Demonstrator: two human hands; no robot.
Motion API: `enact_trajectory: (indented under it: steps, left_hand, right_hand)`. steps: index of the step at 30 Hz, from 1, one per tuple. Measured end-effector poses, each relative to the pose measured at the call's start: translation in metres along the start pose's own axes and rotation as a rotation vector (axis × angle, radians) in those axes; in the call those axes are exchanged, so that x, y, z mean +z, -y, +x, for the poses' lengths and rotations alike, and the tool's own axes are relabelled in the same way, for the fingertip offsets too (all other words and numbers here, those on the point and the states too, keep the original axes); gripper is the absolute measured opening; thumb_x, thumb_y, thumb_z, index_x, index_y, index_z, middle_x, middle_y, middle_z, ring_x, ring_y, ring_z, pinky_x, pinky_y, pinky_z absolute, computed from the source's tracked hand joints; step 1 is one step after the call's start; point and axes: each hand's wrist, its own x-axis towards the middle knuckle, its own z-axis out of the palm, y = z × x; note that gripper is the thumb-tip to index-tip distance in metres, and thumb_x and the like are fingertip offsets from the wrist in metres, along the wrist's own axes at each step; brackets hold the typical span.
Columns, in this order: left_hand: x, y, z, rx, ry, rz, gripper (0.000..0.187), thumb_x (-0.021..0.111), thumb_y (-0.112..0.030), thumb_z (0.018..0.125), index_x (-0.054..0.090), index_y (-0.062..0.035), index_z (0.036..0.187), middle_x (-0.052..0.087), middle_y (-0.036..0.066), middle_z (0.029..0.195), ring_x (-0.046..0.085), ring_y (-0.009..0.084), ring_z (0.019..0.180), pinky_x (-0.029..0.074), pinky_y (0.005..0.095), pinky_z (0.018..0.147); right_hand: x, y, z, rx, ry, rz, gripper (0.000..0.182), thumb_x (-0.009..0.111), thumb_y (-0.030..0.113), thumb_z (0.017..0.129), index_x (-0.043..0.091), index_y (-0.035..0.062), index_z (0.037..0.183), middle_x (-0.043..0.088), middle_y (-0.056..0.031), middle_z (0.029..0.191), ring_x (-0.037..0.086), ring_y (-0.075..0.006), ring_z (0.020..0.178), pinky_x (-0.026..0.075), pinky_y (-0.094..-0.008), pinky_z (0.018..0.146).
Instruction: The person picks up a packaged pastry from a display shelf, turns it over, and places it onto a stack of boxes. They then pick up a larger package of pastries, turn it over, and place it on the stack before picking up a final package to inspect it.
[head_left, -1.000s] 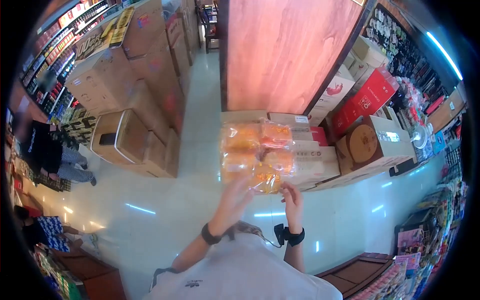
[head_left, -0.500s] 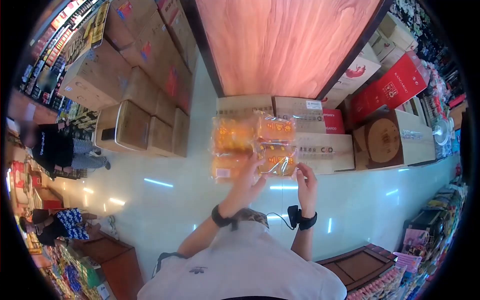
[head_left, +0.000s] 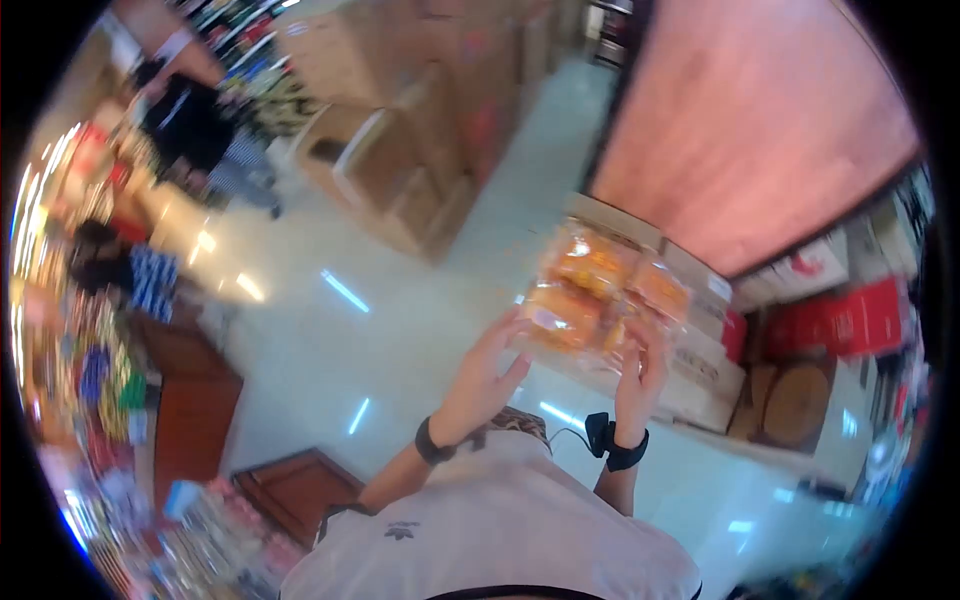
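Several clear plastic packs of orange-yellow food (head_left: 563, 315) sit side by side in front of me, over the cardboard boxes; the exact food is too blurred to name. My left hand (head_left: 485, 375) is at the lower left of the packs, thumb apart and fingers stretched out, the fingertips close to the nearest pack's edge. Over the lower right pack lies my right hand (head_left: 645, 370), its fingers smeared by motion, so their grip does not show. Both wrists wear black bands.
Cardboard boxes (head_left: 705, 385) stand under and right of the packs, beside a red box (head_left: 835, 318). A wood-grain panel (head_left: 745, 130) rises behind. Stacked cartons (head_left: 400, 150) stand further left. Two people (head_left: 195, 130) are at the far left near shelves. A brown cabinet (head_left: 190, 410) stands lower left.
My view has turned left, so the packs and boxes appear shifted right and tilted. My left hand has come off the middle of the packs to their left edge; my right hand now overlaps the lower right pack.
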Motion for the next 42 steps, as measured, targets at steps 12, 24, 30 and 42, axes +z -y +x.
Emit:
enact_trajectory:
  steps: [12, 24, 30, 42]
  left_hand:
    - [-0.087, -0.004, -0.248, -0.212, -0.847, -0.114, 0.043, 0.060, -0.006, 0.092, 0.051, -0.0037, 0.133, 0.046, 0.015, 0.144, 0.051, 0.0238, 0.124, 0.047, 0.0355, 0.097]
    - [-0.077, -0.027, -0.443, -0.230, -1.381, 0.040, 0.036, 0.058, -0.006, 0.093, 0.053, 0.0004, 0.128, 0.048, 0.017, 0.141, 0.054, 0.0246, 0.122, 0.047, 0.0348, 0.097]
    - [-0.062, -0.035, -0.514, -0.272, -1.644, 0.039, 0.037, 0.058, -0.007, 0.093, 0.053, 0.0000, 0.128, 0.049, 0.016, 0.140, 0.055, 0.0248, 0.120, 0.048, 0.0351, 0.096]
    - [-0.051, -0.015, -0.612, -0.398, -2.037, 0.111, 0.039, 0.059, -0.016, 0.093, 0.052, -0.0011, 0.128, 0.050, 0.018, 0.139, 0.055, 0.0304, 0.120, 0.046, 0.0391, 0.099]
  right_hand:
    - [0.139, 0.098, -0.138, -0.243, 0.821, 0.197, 0.021, 0.054, 0.011, 0.093, 0.064, 0.0028, 0.110, 0.067, -0.0086, 0.105, 0.061, -0.0173, 0.096, 0.047, -0.0306, 0.082]
    - [0.168, 0.146, -0.309, -0.276, 1.447, 0.311, 0.022, 0.053, 0.014, 0.095, 0.064, 0.0010, 0.109, 0.068, -0.0063, 0.105, 0.060, -0.0132, 0.094, 0.046, -0.0281, 0.082]
    - [0.183, 0.185, -0.387, -0.384, 1.710, 0.346, 0.023, 0.055, 0.014, 0.094, 0.065, 0.0009, 0.110, 0.068, -0.0076, 0.104, 0.061, -0.0140, 0.094, 0.047, -0.0288, 0.083]
    - [0.225, 0.200, -0.536, -0.526, 2.201, 0.302, 0.029, 0.048, 0.014, 0.097, 0.059, -0.0025, 0.118, 0.066, -0.0112, 0.109, 0.062, -0.0175, 0.094, 0.049, -0.0293, 0.075]
